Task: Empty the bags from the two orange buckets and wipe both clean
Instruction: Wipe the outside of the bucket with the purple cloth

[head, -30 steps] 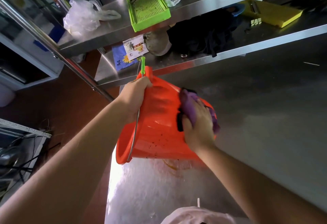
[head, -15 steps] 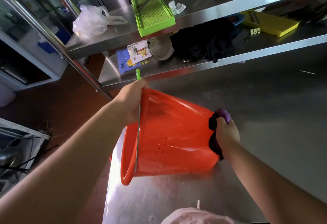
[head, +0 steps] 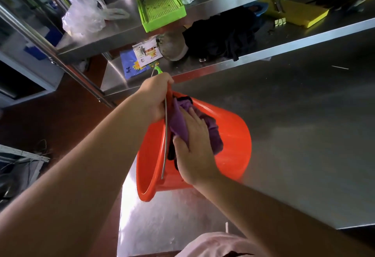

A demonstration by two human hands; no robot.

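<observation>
Your left hand is curled tight around the rim of the orange bucket, right where the wire handle meets it, so the fingers are closed on rim and wire together. The bucket lies tipped on its side on the steel table, mouth turned toward you and to your left, hanging a little past the table's near edge. Your right hand lies nearly flat, fingers only lightly bent, pressing a purple cloth against the upper side of the bucket just by the rim.

Judging by how it sits, the bucket is light, thin plastic: stiff at the rolled rim, springy along the wall, and likely slick where it is damp. Keep your hold on the rim, since the wall would probably flex and slide under a squeeze. The cloth is soft and bunches easily, so spread it under your palm rather than pinching it. With the mouth overhanging the edge, the bucket could roll off if your left hand eases up. Only one bucket shows here.
</observation>
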